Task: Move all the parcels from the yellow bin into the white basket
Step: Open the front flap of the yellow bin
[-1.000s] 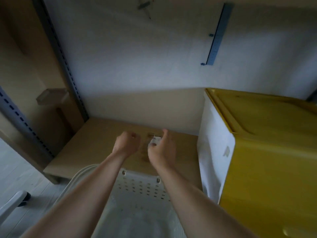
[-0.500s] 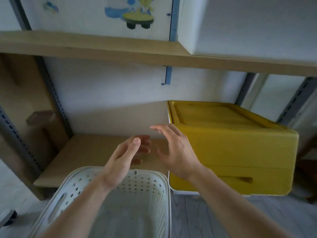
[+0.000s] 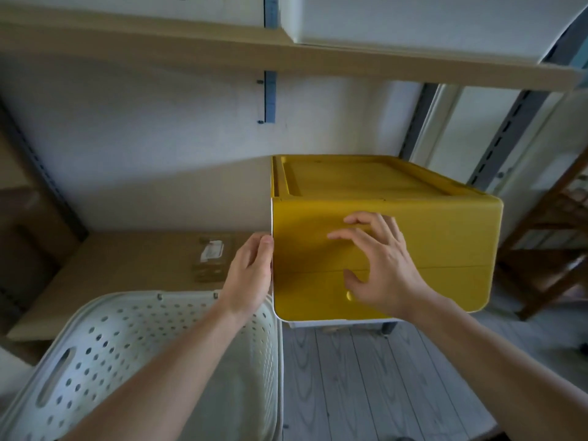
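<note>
The yellow bin (image 3: 413,249) sits closed on the low wooden shelf (image 3: 127,265), its front panel facing the person, so nothing inside it can be seen; whether parcels lie within cannot be told from here. The left hand (image 3: 248,275) presses against the bin's left front edge, fingers fairly straight and holding nothing, most likely to steady the bin so it does not slide while the front is worked. The right hand (image 3: 378,265) is spread over the middle of the front panel, fingers loosely bent and touching the plastic, thumb low near a small notch; its grip is not closed round anything, and it seems to be feeling for a catch or handle to open the front. The white basket (image 3: 133,354) stands just below and left of the left hand, its open mouth up and close beside the bin, so parcels need only a short carry. A small brown parcel (image 3: 211,259) with a white label rests on the shelf, just left of the left hand, outside both bin and basket.
</note>
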